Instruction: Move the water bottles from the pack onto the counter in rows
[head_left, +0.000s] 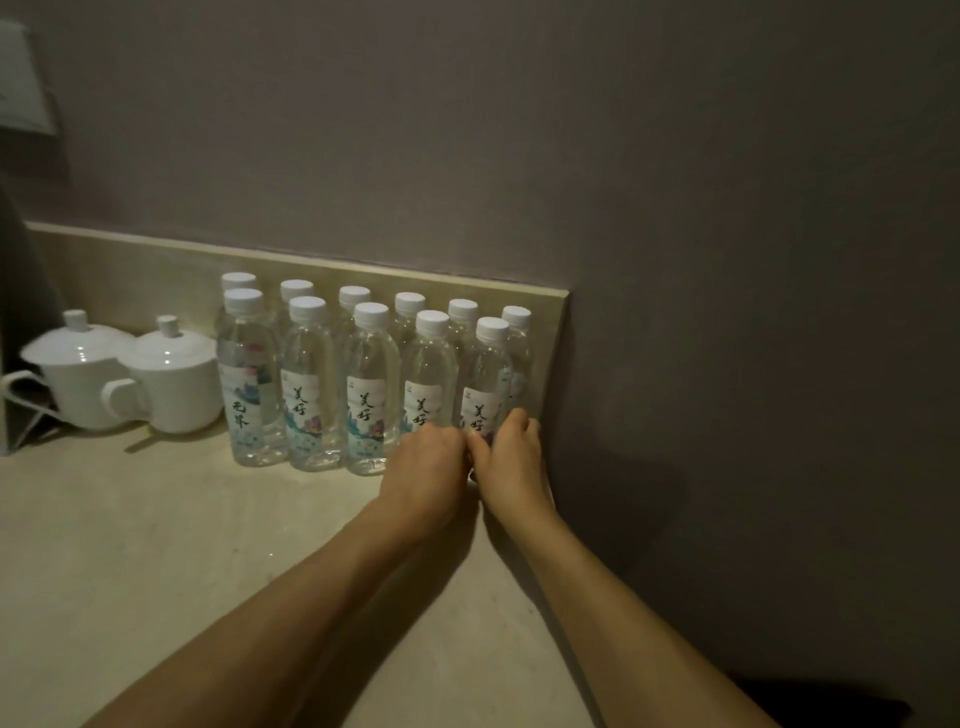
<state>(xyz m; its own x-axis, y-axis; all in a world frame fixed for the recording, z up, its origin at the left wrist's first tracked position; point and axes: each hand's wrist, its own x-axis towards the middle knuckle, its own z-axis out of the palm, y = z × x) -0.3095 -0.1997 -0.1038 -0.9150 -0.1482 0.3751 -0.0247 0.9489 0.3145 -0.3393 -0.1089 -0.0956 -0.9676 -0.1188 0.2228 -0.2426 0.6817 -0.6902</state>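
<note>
Nudging the front row square, the left hand (423, 457) and right hand (506, 449) each grip a bottle at 3 o'clock on the tabletop (156, 545); next likely release.

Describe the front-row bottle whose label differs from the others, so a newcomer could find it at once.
Start at the two white lidded cups on the counter at left. The bottle right beside them, at the left end of the front row, is the one. Its label shows different black characters than its neighbours' matching ones.

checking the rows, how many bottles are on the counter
11: six in the back row along the backsplash, five in the front row; none seem hidden.
</note>
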